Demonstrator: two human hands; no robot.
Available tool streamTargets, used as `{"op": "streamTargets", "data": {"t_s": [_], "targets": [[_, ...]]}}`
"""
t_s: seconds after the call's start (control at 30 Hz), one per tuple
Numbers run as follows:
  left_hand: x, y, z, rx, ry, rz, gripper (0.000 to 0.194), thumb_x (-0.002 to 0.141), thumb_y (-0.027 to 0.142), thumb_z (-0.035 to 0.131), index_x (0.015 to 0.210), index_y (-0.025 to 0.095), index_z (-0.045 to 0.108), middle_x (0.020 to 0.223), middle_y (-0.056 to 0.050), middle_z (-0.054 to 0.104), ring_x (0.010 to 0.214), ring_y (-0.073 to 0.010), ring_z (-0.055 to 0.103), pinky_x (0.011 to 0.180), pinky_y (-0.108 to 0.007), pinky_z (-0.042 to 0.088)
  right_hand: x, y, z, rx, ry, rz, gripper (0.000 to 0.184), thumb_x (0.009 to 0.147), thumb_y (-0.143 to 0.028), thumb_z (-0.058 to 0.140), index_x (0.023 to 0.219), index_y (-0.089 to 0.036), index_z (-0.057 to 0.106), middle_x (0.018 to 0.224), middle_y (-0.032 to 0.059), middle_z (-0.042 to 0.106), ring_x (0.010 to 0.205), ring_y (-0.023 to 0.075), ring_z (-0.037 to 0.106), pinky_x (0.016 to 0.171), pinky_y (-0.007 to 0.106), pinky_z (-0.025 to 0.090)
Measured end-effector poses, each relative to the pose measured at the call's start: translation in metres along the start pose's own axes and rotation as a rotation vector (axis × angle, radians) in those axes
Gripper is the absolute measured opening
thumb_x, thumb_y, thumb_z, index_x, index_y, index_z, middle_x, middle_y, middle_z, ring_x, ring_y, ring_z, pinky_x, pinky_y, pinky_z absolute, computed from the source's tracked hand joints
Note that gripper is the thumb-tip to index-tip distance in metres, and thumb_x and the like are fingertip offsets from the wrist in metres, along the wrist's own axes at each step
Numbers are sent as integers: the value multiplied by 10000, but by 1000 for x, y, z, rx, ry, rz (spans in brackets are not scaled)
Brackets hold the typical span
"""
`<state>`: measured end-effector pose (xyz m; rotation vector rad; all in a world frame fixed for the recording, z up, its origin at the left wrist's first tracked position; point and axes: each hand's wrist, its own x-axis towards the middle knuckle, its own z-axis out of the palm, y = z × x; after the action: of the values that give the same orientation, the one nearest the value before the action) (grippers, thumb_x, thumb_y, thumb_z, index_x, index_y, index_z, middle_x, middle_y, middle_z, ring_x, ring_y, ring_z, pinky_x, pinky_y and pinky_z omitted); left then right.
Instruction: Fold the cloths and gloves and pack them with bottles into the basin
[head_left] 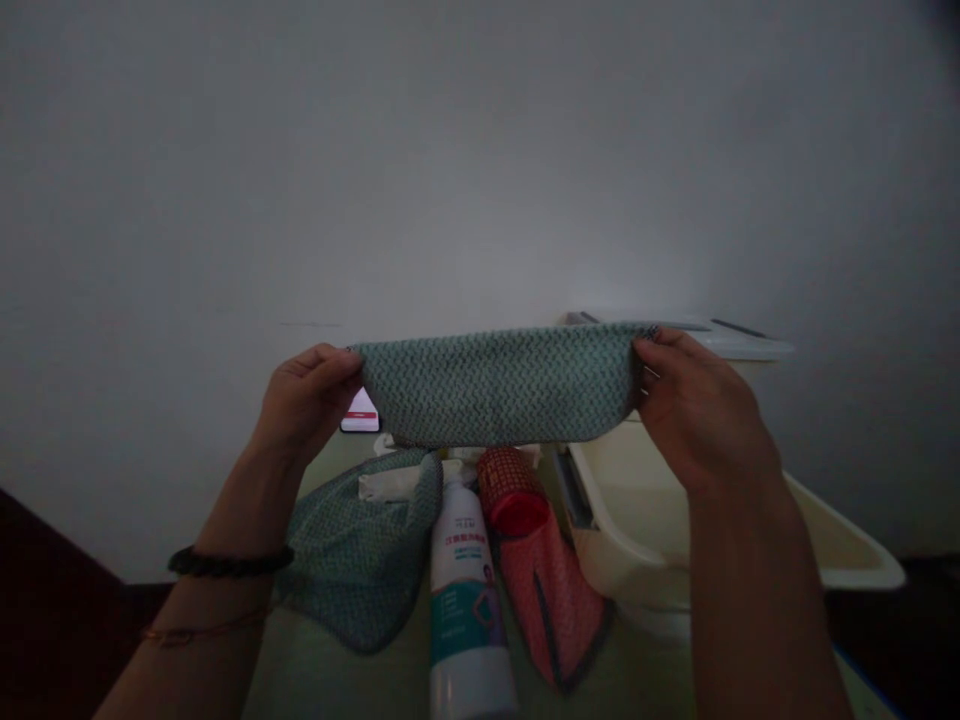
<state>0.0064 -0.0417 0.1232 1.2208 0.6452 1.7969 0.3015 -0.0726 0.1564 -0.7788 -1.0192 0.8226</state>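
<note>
Well, both hands [309, 382] [686, 390] hold cloth [499, 388], bottle [465, 625] lettering [465, 540] blurred.

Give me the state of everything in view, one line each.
Left hand: pinching a corner
Right hand: pinching the opposite corner
Held green cloth: stretched between both hands
Other green cloth: rumpled
White bottle: lying down
Red patterned container: on its side
Pink cloth: folded
Cream bin: open
Phone: screen lit

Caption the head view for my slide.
Left hand and right hand hold a patterned green cloth stretched between them, a white-and-teal plastic bottle lower in frame.
</note>
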Motion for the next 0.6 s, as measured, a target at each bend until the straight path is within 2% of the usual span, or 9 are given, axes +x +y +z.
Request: {"op": "streamTargets", "data": {"t_s": [0.07, 0.23, 0.33, 0.4, 0.5, 0.53, 0.6], "targets": [[0, 1, 0, 27, -15, -14, 174, 554, 137, 739, 474, 162, 587, 532, 9, 612, 612, -113, 543, 662, -268, 446, 0, 2, -2, -94, -12, -18, 47, 691, -167, 600, 704, -206, 579, 697, -28, 567, 662, 124, 527, 604, 257, 409], [0, -3, 0, 186, -24, -108, 151, 568, 116, 735, 553, 167, 594, 634, -2, 659, 623, -123, 569, 611, -260, 444, -2, 10, -6, -649, -190, -107, 40, 710, -203, 598, 722, -193, 561, 685, -9, 578, 648, 145, 546, 640, 304, 411], [1, -9, -4, 326, -1, -183, 169, 554, 140, 766, 604, 157, 605, 619, 0, 661, 589, -121, 573, 585, -252, 446, -1, 15, -11, -836, -225, -137, 69, 750, -230, 564, 805, -188, 569, 730, 26, 623, 672, 175, 583, 645, 331, 431], [1, -11, -7, 385, -6, -226, 236, 545, 174, 785, 725, 155, 635, 655, -3, 673, 616, -131, 593, 606, -257, 462, 1, 17, -14, -889, -241, -156, 129, 773, -233, 543, 878, -177, 593, 792, 56, 656, 723, 198, 609, 678, 357, 450], [1, -9, -13, 521, -74, -269, 494, 561, 223, 779, 1031, 179, 630, 790, -13, 681, 721, -161, 626, 678, -290, 490, 2, 18, -16, -886, -247, -221, 155, 803, -237, 523, 904, -171, 621, 843, 69, 666, 781, 209, 614, 735, 377, 453], [1, -7, -15, 596, -97, -269, 532, 574, 237, 766, 1083, 188, 621, 810, -8, 670, 743, -164, 626, 702, -296, 491, 2, 17, -15, -847, -237, -250, 148, 812, -241, 521, 897, -174, 622, 841, 64, 662, 785, 205, 610, 741, 374, 452], [1, -2, -17, 740, -163, -265, 473, 605, 263, 730, 1066, 192, 651, 784, 7, 642, 752, -161, 618, 733, -294, 480, 2, 16, -11, -726, -204, -312, 130, 827, -242, 516, 894, -184, 611, 831, 47, 650, 782, 190, 600, 730, 353, 452]]}}
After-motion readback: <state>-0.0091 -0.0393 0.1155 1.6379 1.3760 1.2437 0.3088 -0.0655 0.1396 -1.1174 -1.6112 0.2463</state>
